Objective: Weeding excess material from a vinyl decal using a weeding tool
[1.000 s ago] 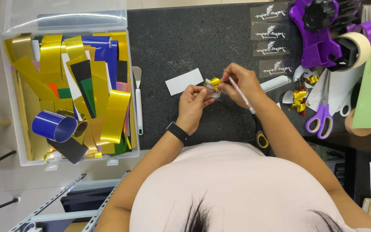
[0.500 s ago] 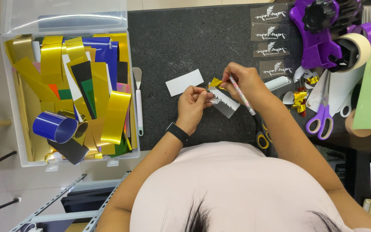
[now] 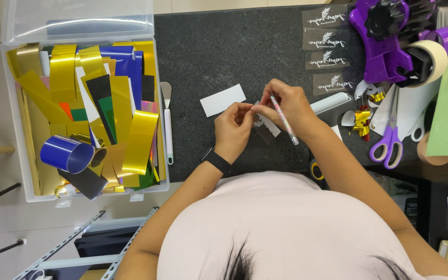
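Head view, left to right: clear bin (image 3: 14, 155) of gold and blue foil strips, left hand (image 3: 233, 129) pinching a small dark decal strip (image 3: 263, 128) mid-table, right hand (image 3: 289, 106) gripping a thin pen tool (image 3: 284, 120), purple scissors (image 3: 388, 142) far right.

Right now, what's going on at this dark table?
A person sits at a dark worktop. Their left hand pinches a small clear sheet with a white leaf design, while the right hand holds a slim pen-like tool against it. A blank white card lies just beyond the hands. To the left stands a clear bin of gold, blue and black foil strips; purple scissors lie to the right.
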